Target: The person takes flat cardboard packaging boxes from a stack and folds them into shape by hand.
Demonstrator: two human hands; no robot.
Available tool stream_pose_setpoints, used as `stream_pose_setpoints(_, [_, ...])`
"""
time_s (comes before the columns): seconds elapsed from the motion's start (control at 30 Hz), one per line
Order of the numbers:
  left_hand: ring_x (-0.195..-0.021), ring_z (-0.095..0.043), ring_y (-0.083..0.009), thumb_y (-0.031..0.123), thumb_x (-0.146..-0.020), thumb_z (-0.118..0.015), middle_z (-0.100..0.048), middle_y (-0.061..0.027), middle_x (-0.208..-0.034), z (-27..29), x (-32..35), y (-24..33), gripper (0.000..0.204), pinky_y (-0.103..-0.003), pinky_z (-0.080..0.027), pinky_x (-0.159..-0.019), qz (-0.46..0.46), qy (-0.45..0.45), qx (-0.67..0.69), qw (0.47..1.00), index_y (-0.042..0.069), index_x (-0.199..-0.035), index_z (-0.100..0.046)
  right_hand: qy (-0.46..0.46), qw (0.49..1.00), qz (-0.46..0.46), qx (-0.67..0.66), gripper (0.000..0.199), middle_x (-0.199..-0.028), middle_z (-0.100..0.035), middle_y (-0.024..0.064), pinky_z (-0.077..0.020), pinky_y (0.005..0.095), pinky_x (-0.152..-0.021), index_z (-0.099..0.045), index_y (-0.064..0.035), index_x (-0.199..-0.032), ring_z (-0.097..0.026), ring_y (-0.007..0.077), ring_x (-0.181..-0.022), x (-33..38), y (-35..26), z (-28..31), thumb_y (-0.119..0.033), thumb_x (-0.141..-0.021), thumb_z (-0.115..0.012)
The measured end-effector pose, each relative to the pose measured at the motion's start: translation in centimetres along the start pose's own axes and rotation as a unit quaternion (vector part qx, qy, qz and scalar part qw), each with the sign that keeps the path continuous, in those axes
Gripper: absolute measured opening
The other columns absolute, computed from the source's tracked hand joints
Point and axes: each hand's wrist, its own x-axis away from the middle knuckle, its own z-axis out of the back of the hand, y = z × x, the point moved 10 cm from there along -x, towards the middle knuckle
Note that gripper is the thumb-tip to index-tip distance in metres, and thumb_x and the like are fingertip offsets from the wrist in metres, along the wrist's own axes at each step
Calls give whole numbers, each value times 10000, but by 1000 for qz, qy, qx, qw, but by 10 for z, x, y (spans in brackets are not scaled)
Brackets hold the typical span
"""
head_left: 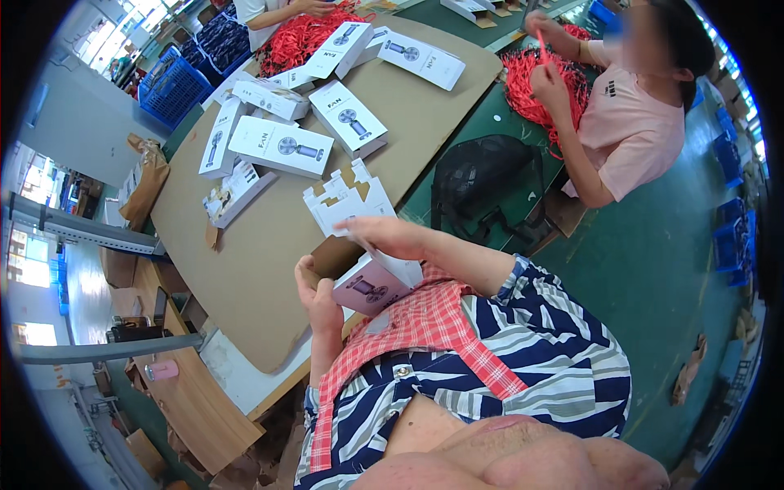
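A small white carton [371, 282] with a picture of a hand fan on its side is held close to my chest, its flaps open. My left hand [317, 298] grips its lower left edge from below. My right hand [382, 234] reaches over the top and presses on the opened cardboard flaps [347, 200], which stick up toward the table. Both forearms come from my striped sleeves.
A brown cardboard sheet [261, 269] covers the table and carries several closed white fan boxes [282, 145]. Red cords [298, 37] are piled at the far end. A person in a pink shirt [633, 122] handles more red cords. A black bag [482, 175] and blue crates [171, 86] stand nearby.
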Motion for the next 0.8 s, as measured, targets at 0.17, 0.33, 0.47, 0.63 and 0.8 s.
stream_pose_setpoints(0.17, [-1106,-514,-230,-78,-780,-440,-485,-144,-1241,-25,2,-1,469,-323,-455,-895,121,-55,250,959,26,-1237,-437,58,978,-18,199,446,-1161,-564,106,-412,280,-907,-466,-34,-1305,-515,168,-1050,5,14,12,-129,-869,-451])
stream_pose_setpoints(0.33, [-1049,-548,-250,-87,-779,-475,-577,-113,-1111,19,-18,-34,288,-377,-418,-944,70,-86,100,989,35,-1019,-576,-32,940,137,311,386,-1109,-616,68,-434,285,-875,-525,-62,-1258,-556,144,-965,11,-26,-18,-134,-884,-459])
stream_pose_setpoints(0.47, [-1081,-529,-247,-91,-749,-451,-528,-167,-1201,-1,-8,-8,215,-354,-407,-954,-13,-128,96,987,9,-904,-561,-97,953,73,277,366,-1068,-631,119,-445,319,-878,-549,-43,-1211,-581,199,-1003,14,-25,-26,-220,-891,-543])
stream_pose_setpoints(0.63, [-1071,-522,-215,-76,-757,-435,-433,-194,-1342,-15,3,-19,193,-303,-408,-925,114,-156,47,980,29,-892,-525,-122,785,-6,607,402,-1047,-623,189,-461,373,-852,-548,-89,-1223,-596,328,-979,16,-40,-49,-243,-853,-575])
stream_pose_setpoints(0.8, [-1091,-488,-181,-48,-791,-452,-456,-178,-1319,-8,2,-20,169,-283,-407,-897,124,-150,-15,981,31,-933,-499,-131,759,-56,635,525,-1094,-600,195,-455,373,-873,-492,-58,-1270,-581,335,-1003,8,-27,-42,-262,-807,-635])
